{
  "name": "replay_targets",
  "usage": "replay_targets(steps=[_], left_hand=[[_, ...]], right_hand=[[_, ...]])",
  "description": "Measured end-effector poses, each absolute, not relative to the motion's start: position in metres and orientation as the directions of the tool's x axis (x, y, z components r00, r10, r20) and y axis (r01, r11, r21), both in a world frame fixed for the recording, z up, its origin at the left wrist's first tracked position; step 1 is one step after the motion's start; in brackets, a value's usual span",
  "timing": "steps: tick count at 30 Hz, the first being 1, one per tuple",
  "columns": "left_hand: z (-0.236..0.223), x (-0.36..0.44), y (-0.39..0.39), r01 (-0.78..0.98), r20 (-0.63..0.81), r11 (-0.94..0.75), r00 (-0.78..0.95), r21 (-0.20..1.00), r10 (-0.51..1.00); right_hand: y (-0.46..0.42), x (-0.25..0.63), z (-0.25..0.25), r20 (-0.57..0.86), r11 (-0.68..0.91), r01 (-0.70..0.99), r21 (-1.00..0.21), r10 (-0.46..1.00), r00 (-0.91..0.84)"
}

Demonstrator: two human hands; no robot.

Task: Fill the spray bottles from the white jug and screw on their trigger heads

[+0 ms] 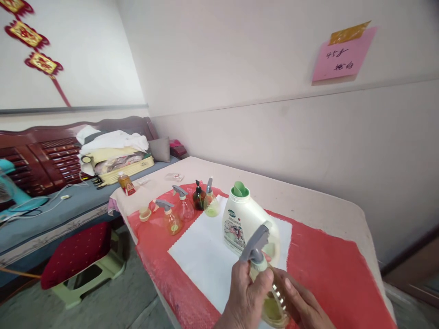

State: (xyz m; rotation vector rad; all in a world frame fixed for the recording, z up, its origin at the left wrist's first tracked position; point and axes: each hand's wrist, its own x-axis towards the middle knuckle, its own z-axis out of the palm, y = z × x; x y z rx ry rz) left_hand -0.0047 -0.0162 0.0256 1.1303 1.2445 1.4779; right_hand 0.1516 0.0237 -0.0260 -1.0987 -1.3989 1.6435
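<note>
Between the left grip (247, 290) and right grip (303, 301) I see a spray bottle (273, 310) of clear, glossy plastic with a smooth plastic trigger head (255, 244). Just beyond them, my feed shows a jug (252, 217) in smooth, faintly shiny plastic on a matt white sheet (202, 260), paper or cloth I can't tell. Left of the grip lie wrinkled, shiny red plastic film (159, 269), then a matt cloth stool cover (78, 251) and a glossy wood backrest (51, 155).

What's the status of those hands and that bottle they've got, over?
Left hand: gripping see-through, rounded spray bottle with grey trigger head. Right hand: against its side. Yellow-green liquid visible inside. Large white plastic jug with green spout close beyond.
</note>
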Motion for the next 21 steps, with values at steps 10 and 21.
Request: replay_targets(steps=[10,21], left_hand=[[0.02,-0.013,-0.002,-0.245,-0.033,-0.021,-0.215,0.969,0.976],[0.02,-0.005,0.002,-0.267,-0.096,0.032,-0.233,0.963,0.968]], right_hand=[[0.022,0.131,-0.028,0.005,-0.184,-0.218,-0.959,0.755,-0.656],[0.02,0.144,-0.023,-0.005,0.025,0.052,-0.998,0.864,-0.503]])
